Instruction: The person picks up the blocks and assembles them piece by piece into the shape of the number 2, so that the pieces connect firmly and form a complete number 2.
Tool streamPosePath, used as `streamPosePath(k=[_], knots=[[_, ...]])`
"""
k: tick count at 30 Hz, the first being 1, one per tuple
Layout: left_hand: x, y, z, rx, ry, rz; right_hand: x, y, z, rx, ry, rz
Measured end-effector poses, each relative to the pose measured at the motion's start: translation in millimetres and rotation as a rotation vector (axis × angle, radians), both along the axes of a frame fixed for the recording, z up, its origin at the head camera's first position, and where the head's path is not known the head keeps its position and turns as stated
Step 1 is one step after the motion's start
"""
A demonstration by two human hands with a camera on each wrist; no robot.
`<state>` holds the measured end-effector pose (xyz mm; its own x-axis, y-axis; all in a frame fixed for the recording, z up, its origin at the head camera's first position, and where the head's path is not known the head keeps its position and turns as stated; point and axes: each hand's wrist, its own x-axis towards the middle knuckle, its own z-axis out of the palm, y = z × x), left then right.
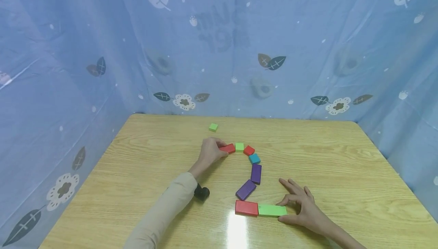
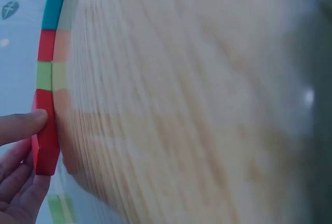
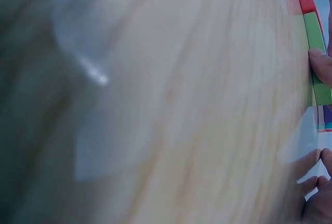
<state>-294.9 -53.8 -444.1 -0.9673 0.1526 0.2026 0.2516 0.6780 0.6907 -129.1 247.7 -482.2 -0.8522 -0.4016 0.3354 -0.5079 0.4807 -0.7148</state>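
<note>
My left hand pinches a red block at the upper left end of a curved row. In the left wrist view the thumb lies on one side of that red block and fingers on the other. Beside it follow a small green block, a small red block, a blue block and two purple blocks. Below them lies a larger red block, end to end with a long green block. My right hand holds the long green block's right end between thumb and index finger.
A small light green block lies apart near the table's back edge. A black heart-shaped object sits by the left sleeve, partly covered by it. Blue patterned curtains surround the wooden table.
</note>
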Motion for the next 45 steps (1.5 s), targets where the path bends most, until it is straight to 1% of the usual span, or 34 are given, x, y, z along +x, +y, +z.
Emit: streamPosePath(k=[8, 12, 14, 16, 18, 21, 23, 25, 28, 30, 32, 35, 37, 38, 41, 43, 45], knots=[[-2.0, 0.6, 2.1, 0.008, -0.011, -0.005, -1.4, -0.3, 2.2, 0.009, 0.009, -0.006], [-2.7, -1.1, 3.7, 0.007, -0.027, -0.018, -1.7, -0.4, 1.9, 0.010, 0.019, -0.006], [-3.8, -2.3, 5.1, 0.021, -0.045, -0.022, -1.8, -0.3, 1.6, 0.008, 0.023, -0.004], [-5.8, -4.8, 7.7, 0.063, -0.057, -0.029, -1.9, -0.4, 1.3, 0.005, 0.027, -0.001], [-9.8, -8.9, 13.0, 0.116, -0.046, -0.021, -2.0, -0.4, 1.1, 0.001, 0.032, 0.003], [-18.8, -18.4, 25.1, 0.222, -0.003, 0.010, -1.9, -0.6, 1.2, 0.000, 0.038, 0.003], [-26.9, -25.2, 34.5, 0.265, 0.040, 0.061, -1.8, -0.8, 1.5, 0.000, 0.035, -0.001], [-34.5, -31.1, 42.3, 0.339, 0.063, 0.114, -1.5, -1.0, 2.0, 0.003, 0.026, -0.007], [-45.2, -37.2, 48.0, 0.444, 0.103, 0.214, -0.8, -1.5, 2.1, 0.001, 0.010, -0.015], [-51.8, -38.6, 45.7, 0.536, 0.111, 0.277, -0.1, -1.9, 1.2, -0.001, 0.012, -0.013], [-56.2, -37.5, 40.4, 0.600, 0.110, 0.345, 0.6, -2.3, 0.0, -0.005, 0.019, -0.009], [-59.6, -31.5, 28.8, 0.671, 0.071, 0.427, 1.3, -2.6, -1.2, -0.007, 0.023, -0.011], [-58.8, -26.1, 21.6, 0.706, 0.036, 0.470, 1.6, -2.4, -1.4, -0.008, 0.020, -0.012], [-58.6, -23.5, 17.9, 0.713, 0.015, 0.493, 1.5, -2.4, -1.4, -0.010, 0.018, -0.012], [-53.9, -17.3, 10.3, 0.669, -0.056, 0.565, 1.2, -2.1, -1.2, -0.010, 0.013, -0.009], [-51.3, -12.7, 7.5, 0.631, -0.085, 0.617, 0.9, -2.0, -1.5, -0.005, 0.022, -0.008], [-49.9, -7.6, 4.8, 0.587, -0.095, 0.660, 0.7, -1.6, -1.6, -0.001, 0.024, -0.009]])
